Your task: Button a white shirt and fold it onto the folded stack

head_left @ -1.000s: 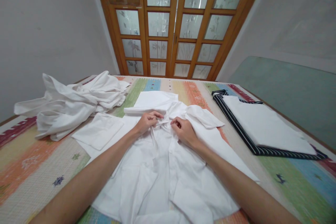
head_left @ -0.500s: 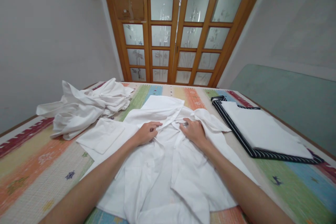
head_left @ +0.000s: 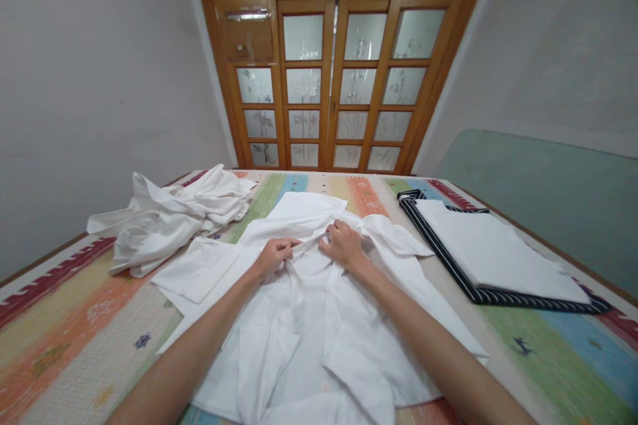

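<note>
A white shirt (head_left: pixel 304 305) lies spread before me on the bed, its front parted and its sleeves folded outward. My left hand (head_left: pixel 278 256) pinches the shirt's edge near the collar, fingers closed. Close to its right, my right hand (head_left: pixel 343 244) also grips the cloth by the collar, its fingertips pressed together. Between the two hands a strip of the white edge is drawn fairly straight. Beyond them a flat white part of the shirt (head_left: pixel 309 204) points toward the door.
At the left is a crumpled heap of white clothes (head_left: pixel 169 216). Folded garments, white over black striped cloth (head_left: pixel 493 249), lie at the right. Beneath everything is a striped, colourful bedsheet (head_left: pixel 553 345). A pale green board (head_left: pixel 538 179) stands by the right wall; wooden glazed doors (head_left: pixel 326 89) are ahead.
My right hand has moved left, closer to my left hand, and now grips the cloth by the collar. The head view has tilted up slightly.
</note>
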Motion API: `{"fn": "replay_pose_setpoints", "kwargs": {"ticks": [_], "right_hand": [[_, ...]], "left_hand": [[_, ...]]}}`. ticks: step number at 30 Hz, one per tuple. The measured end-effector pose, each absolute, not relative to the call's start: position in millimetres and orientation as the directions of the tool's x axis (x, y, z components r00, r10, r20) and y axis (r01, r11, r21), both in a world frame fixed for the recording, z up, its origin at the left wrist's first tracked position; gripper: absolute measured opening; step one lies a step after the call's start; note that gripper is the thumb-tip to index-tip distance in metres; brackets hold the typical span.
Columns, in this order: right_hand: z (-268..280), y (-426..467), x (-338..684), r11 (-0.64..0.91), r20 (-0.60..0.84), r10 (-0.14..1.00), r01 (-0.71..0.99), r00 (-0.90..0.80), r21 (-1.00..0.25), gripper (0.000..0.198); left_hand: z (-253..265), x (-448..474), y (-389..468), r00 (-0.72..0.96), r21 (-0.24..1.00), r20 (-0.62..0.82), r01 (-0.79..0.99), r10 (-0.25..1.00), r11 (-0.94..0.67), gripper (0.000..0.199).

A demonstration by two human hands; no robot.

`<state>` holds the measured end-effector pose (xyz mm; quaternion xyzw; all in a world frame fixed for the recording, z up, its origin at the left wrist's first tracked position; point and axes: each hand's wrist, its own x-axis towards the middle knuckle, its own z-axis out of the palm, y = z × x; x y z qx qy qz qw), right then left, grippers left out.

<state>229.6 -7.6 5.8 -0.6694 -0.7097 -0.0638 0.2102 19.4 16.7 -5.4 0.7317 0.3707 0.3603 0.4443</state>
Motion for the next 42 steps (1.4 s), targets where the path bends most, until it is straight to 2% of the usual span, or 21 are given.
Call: {"fn": "replay_pose_setpoints", "kwargs": {"ticks": [5,11,16,19,20,24,27,30,33,42], "right_hand": [[-9.6,3.1,230.3,0.138,0.451,0.892,0.939,0.021,-0.316,0.018],[-20.0,6.9,238.8,0.180,0.461,0.886,0.880,0.048,-0.439,0.022],[-19.4,12.2,246.7,0.317,0.469,0.883,0.757,-0.016,-0.571,0.022],[-17.9,12.1,248.1,0.338,0.472,0.882,0.712,-0.010,-0.616,0.017],[-17.4,11.8,247.9,0.341,0.467,0.884,0.704,-0.015,-0.623,0.016],[-17.0,11.9,246.9,0.352,0.457,0.889,0.693,-0.037,-0.629,0.018],[-17.6,12.9,246.8,0.357,0.463,0.886,0.690,-0.037,-0.629,0.018],[-17.1,12.7,246.9,0.343,0.461,0.887,0.691,-0.015,-0.637,0.018],[-16.0,11.3,246.4,0.312,0.439,0.898,0.713,-0.006,-0.628,0.018],[-17.6,10.9,242.2,0.214,0.346,0.938,0.840,-0.033,-0.498,0.019]], "left_hand": [[-9.4,17.8,19.7,0.364,0.933,0.214,0.199,0.907,-0.300,0.024],[-9.1,15.1,20.8,0.348,0.919,0.244,0.216,0.905,-0.331,0.022],[-5.2,13.1,18.6,0.351,0.868,0.284,0.302,0.892,-0.395,0.021],[5.5,17.5,19.5,0.406,0.815,0.313,0.350,0.859,-0.462,0.008],[10.5,21.0,20.6,0.430,0.782,0.325,0.379,0.843,-0.495,0.011],[27.8,45.7,28.9,0.531,0.591,0.370,0.499,0.762,-0.634,0.020],[29.4,70.1,37.4,0.628,0.464,0.332,0.541,0.704,-0.701,0.025],[20.4,88.7,46.5,0.655,0.405,0.328,0.554,0.681,-0.728,0.018],[6.6,94.3,55.3,0.660,0.415,0.337,0.536,0.671,-0.735,0.007],[-11.4,85.4,60.7,0.617,0.589,0.398,0.396,0.679,-0.705,0.009]]}}
